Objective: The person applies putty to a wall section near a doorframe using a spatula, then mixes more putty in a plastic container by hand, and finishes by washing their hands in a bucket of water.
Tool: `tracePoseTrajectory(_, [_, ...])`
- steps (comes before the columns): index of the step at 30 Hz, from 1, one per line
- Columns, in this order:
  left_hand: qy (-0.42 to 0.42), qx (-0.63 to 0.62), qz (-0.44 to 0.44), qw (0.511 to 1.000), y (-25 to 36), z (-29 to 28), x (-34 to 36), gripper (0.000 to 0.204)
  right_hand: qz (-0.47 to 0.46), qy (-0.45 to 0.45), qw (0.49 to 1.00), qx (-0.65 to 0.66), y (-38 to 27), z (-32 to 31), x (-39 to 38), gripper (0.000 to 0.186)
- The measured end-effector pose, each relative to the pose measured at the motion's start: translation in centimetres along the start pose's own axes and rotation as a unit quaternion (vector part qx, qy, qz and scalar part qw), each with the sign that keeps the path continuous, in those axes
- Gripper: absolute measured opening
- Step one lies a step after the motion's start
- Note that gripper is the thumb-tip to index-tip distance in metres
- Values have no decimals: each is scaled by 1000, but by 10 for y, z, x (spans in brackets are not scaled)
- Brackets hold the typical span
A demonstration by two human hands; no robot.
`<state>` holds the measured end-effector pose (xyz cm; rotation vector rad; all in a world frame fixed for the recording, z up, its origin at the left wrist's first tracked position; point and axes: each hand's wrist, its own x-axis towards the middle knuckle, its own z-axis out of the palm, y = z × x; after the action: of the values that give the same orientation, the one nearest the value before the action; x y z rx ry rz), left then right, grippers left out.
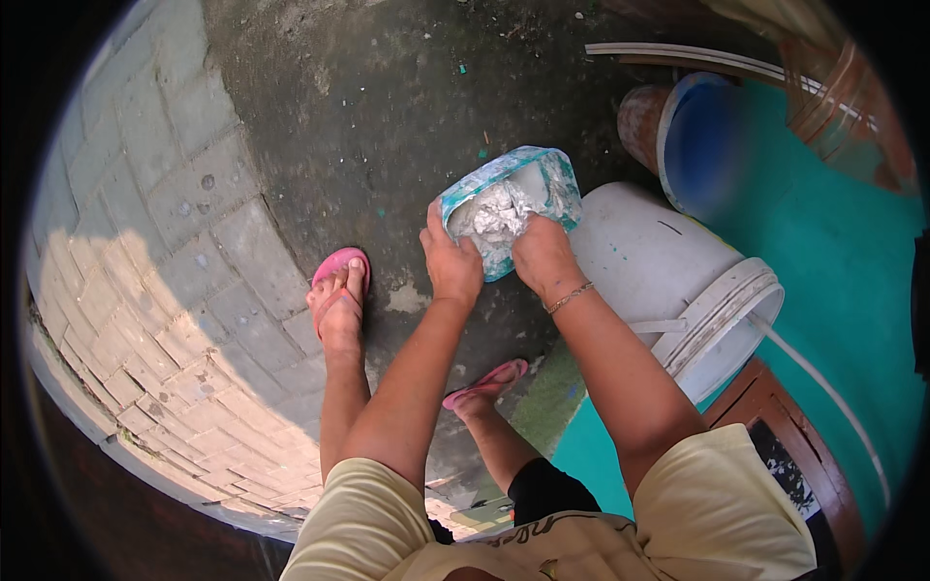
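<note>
A turquoise plastic tub (560, 174) smeared with white is tilted in front of me, its opening toward me. Thick, lumpy white paste (496, 211) fills part of it. My left hand (452, 257) grips the tub's left rim, fingers behind the wall and thumb at the near edge. My right hand (544, 254), with a bracelet (570, 296) on its wrist, reaches into the right side of the opening. Its fingers are curled down at the paste; their tips, and whatever they hold, are hidden.
A large white bucket (654, 254) lies on its side at the right, beside a teal wall (823, 281). Behind it lies a blue-lined bucket (702, 145). A pale strip (678, 53) lies at the far right. Paving bricks (194, 242) border the dark ground at left.
</note>
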<state>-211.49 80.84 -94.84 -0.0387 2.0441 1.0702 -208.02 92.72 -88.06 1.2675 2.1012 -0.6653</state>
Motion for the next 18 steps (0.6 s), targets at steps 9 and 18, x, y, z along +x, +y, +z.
tracePoseTrajectory(9, [9, -13, -19, 1000, 2, 1, -1, 66, 257, -96, 912, 304, 43, -56, 8, 21])
tracePoseTrajectory(18, [20, -31, -2, 999, 5, 5, 0, 64, 265, -137, 910, 290, 45, -39, 55, 23])
